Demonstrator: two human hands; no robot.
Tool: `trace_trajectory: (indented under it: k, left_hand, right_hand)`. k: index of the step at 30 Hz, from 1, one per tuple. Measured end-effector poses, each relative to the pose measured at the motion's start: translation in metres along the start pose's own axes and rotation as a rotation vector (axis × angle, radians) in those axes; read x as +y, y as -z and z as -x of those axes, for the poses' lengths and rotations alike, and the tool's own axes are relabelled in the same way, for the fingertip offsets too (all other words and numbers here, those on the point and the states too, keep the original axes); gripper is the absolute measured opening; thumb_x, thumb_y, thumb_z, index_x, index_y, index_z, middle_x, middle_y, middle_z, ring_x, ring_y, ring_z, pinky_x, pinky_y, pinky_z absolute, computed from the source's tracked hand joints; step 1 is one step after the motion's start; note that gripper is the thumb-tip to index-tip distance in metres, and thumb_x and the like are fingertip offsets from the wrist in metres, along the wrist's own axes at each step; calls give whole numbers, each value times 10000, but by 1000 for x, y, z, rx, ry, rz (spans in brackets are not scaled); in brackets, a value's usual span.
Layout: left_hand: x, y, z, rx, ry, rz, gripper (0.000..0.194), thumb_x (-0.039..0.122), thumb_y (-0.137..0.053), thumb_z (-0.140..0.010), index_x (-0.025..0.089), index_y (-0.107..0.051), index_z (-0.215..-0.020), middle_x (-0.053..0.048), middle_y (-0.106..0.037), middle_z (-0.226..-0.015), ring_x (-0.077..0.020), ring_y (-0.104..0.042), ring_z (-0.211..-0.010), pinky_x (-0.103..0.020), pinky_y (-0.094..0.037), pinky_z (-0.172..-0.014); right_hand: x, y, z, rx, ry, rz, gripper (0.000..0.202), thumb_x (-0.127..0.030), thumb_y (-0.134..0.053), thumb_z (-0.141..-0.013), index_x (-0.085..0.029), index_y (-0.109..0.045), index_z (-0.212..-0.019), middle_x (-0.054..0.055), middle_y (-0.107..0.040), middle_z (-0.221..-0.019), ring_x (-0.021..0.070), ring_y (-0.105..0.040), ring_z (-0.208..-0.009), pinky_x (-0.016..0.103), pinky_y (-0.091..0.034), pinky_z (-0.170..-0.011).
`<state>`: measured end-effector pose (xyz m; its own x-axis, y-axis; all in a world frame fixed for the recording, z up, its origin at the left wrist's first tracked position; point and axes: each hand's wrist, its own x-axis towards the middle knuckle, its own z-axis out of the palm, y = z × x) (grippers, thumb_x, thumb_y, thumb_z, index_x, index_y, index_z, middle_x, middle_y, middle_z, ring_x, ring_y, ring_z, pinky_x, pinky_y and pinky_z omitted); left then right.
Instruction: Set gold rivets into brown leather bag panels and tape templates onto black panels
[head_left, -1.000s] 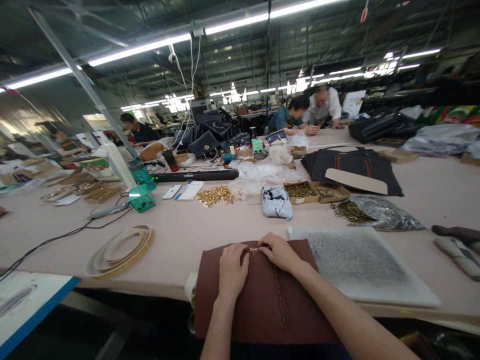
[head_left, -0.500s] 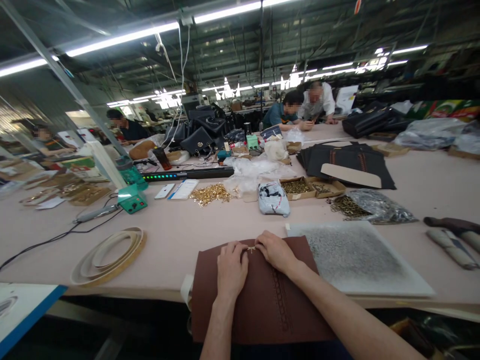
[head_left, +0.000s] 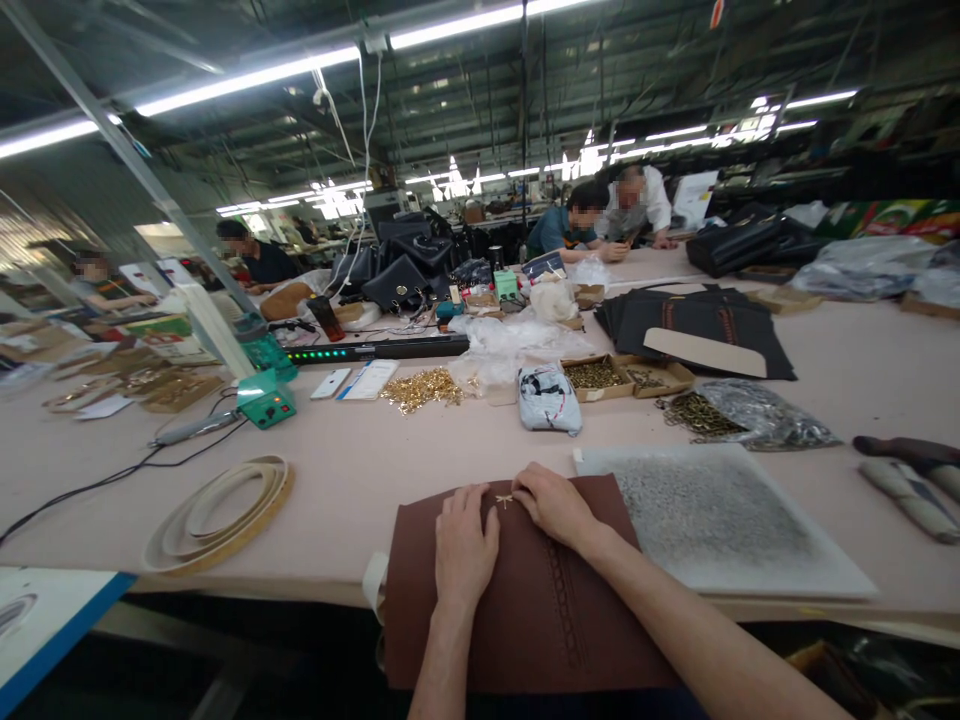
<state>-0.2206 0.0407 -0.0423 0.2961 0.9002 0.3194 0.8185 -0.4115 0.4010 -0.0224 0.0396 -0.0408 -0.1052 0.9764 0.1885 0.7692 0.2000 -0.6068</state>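
A brown leather panel [head_left: 517, 600] with a stitched, laced-looking strip lies at the table's front edge. Near its far edge sits a small gold dragonfly ornament [head_left: 503, 501]. My left hand [head_left: 465, 545] rests flat on the leather just left of the ornament, fingers stretched out and apart from it. With bent fingers, my right hand [head_left: 551, 505] pinches at the ornament's right wing; its fingertips are partly hidden.
Right of the panel lies a speckled white slab [head_left: 720, 520]. Beyond are a pile of gold pieces [head_left: 424, 388], boxes of small metal parts [head_left: 596, 375] and black panels [head_left: 697, 320]. Coiled strips [head_left: 225, 510] and a green control box [head_left: 266, 398] are left. Co-workers sit farther back.
My left fingers have come off the dragonfly ornament and moved slightly left, so more of it shows. My right hand has stayed almost in place.
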Motion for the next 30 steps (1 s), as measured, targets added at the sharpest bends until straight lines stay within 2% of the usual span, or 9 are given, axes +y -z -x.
trace_trajectory:
  k: [4,8,11,13,15,18,24,27,30]
  left_hand:
    - [-6,-4,0,35,70,151,432,233,-502,-973,225,-514,-1405,-119,-592,-1389,-266,-597,-1199,-464,-482,-1045]
    - [-15,-7,-2,131,150,323,440,203,-457,-963,210,-513,-1399,-123,-594,-1352,-231,-637,-1158,-442,-514,-1062]
    - [-22,-8,-4,184,195,393,419,204,-443,-963,209,-545,-1370,-125,-610,-1328,-226,-657,-1150,-437,-532,-1064]
    - [-26,-8,-5,190,217,421,413,205,-443,-960,210,-559,-1357,-127,-612,-1336,-224,-667,-1148,-434,-540,-1063]
    - [-27,-8,-5,184,212,410,405,210,-472,-944,211,-580,-1334,-126,-619,-1334,-236,-661,-1167,-443,-536,-1070]
    - [-26,-7,-5,167,148,327,345,249,-559,-913,220,-641,-1247,-114,-632,-1323,-277,-601,-1255,-491,-486,-1126]
    - [-17,-5,-5,99,120,186,258,411,-696,-881,269,-725,-1094,-81,-628,-1322,-322,-555,-1240,-515,-493,-1076]
    - [-13,-5,-6,108,130,150,243,422,-702,-880,267,-732,-1064,-82,-638,-1295,-323,-564,-1205,-507,-495,-1052]
    - [-11,-8,-10,109,136,134,249,433,-689,-887,263,-733,-1064,-80,-645,-1292,-323,-571,-1192,-509,-491,-1049]
  right_hand:
    - [8,-1,-2,93,-27,-160,131,-157,-555,-956,-213,-661,-1008,61,-660,-1053,210,-634,-998,329,-474,-951]
    - [12,-1,-4,196,-60,-242,333,-82,-493,-883,-192,-624,-1170,99,-629,-1198,218,-604,-1140,348,-457,-1062]
    - [8,-1,-3,133,-61,-213,497,-96,-545,-819,-152,-588,-1312,143,-580,-1342,250,-533,-1299,382,-378,-1176]
    - [5,-1,-2,59,-50,-169,546,-168,-635,-800,-122,-591,-1342,176,-550,-1402,291,-497,-1348,415,-348,-1205]
    - [3,1,0,3,-25,-133,572,-262,-732,-782,-110,-623,-1322,195,-542,-1418,323,-483,-1358,437,-342,-1207]
    - [4,4,1,-29,16,-144,589,-336,-825,-748,-128,-657,-1273,180,-573,-1379,319,-506,-1320,433,-365,-1182]
    - [6,6,2,-5,41,-172,375,-265,-854,-731,-194,-681,-1056,106,-633,-1220,274,-571,-1169,399,-449,-1061]
    - [7,5,1,0,41,-165,439,-273,-867,-730,-189,-672,-1114,110,-632,-1230,278,-565,-1189,397,-442,-1069]
    - [8,6,-2,-32,30,-136,619,-362,-905,-714,-165,-646,-1240,147,-597,-1325,305,-527,-1270,416,-406,-1123]
